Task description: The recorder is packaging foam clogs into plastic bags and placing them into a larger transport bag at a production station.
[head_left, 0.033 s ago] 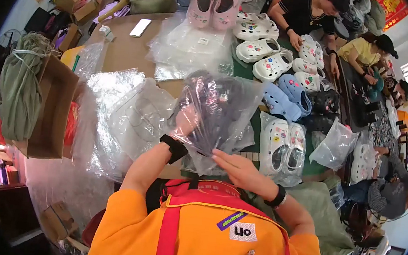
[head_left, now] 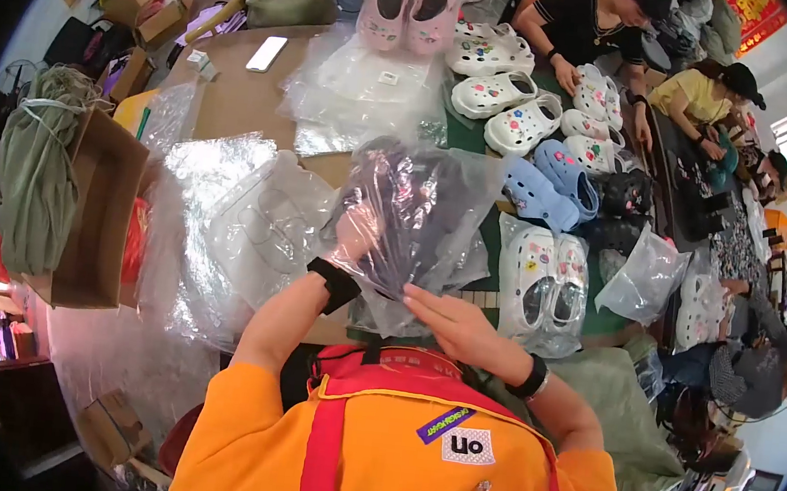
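My left hand [head_left: 353, 239] is inside the clear plastic bag [head_left: 411, 219], fingers closed on its wall and holding it up over the tabletop [head_left: 236, 100], while my right hand [head_left: 448, 320] lies flat and open against the bag's lower edge. To do this well I should keep the mouth open and press the dark shoes [head_left: 404, 232] down evenly. Compared with the earlier picture, nothing has shifted.

No change to see from the earlier picture. Same grasp of the left hand [head_left: 353, 241] on the clear plastic bag [head_left: 416, 214], same flat pose of the right hand [head_left: 462, 327] beneath it, by the near edge of the table [head_left: 236, 104].
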Motion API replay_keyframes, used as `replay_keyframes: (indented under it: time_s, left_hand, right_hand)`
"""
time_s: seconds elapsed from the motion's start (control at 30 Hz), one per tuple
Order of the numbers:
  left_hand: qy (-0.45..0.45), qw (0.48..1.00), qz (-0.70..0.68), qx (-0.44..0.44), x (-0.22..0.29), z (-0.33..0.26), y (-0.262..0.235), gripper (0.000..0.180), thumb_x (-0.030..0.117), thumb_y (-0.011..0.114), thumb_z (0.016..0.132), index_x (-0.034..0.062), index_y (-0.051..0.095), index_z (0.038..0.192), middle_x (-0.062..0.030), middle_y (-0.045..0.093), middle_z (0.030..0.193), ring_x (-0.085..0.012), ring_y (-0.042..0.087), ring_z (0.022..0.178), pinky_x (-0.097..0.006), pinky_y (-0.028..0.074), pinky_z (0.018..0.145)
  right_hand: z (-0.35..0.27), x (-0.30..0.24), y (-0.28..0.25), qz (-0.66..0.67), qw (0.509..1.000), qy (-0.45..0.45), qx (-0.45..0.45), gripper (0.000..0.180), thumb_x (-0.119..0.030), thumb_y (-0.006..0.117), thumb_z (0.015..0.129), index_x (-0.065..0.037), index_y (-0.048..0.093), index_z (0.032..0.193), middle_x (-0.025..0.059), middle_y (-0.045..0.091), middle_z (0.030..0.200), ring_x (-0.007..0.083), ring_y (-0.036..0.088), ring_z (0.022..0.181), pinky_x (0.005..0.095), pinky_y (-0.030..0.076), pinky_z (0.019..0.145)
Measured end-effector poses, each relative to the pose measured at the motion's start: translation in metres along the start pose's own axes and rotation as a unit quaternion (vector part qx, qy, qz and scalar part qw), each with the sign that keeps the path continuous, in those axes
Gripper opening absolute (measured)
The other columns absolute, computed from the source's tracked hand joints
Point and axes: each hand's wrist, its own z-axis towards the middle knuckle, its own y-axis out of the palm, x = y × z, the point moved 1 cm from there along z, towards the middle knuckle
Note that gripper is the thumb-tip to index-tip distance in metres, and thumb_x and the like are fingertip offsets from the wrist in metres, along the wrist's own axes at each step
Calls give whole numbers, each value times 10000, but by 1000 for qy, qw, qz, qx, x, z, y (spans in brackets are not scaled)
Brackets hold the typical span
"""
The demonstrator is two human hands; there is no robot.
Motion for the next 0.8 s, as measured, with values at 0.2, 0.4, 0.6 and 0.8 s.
replay_keyframes:
  time_s: [0.2,0.4,0.6,0.8]
  left_hand:
    - [-10,998,52,-44,15,10,33,327,331,543,731,15,557,814,-196,582,800,-372,563,730,-450,426,657]
    - [31,993,99,-62,1,5,53,359,351,542,732,11,548,847,-198,581,838,-375,562,750,-460,419,679]
    - [47,977,157,-134,31,-3,28,530,407,547,736,-27,500,1036,-211,523,1047,-366,466,1015,-469,343,854]
    - [268,942,182,-91,12,-49,-16,569,356,547,740,41,430,1199,-219,349,1266,-398,293,1176,-533,220,941]
  right_hand:
    - [-7,11,18,-10,998,59,13,655,70,460,641,-24,301,1269,138,298,1330,303,504,976,329,435,788]
    - [-34,27,55,16,992,116,54,673,73,439,671,9,206,1299,198,303,1301,319,395,1142,327,394,889]
    - [-52,41,87,129,951,280,24,727,84,421,678,-152,199,1329,192,344,1221,380,509,926,370,457,710]
    - [-53,56,85,127,971,197,47,600,98,442,654,-79,313,1212,171,374,1033,366,499,838,400,425,650]
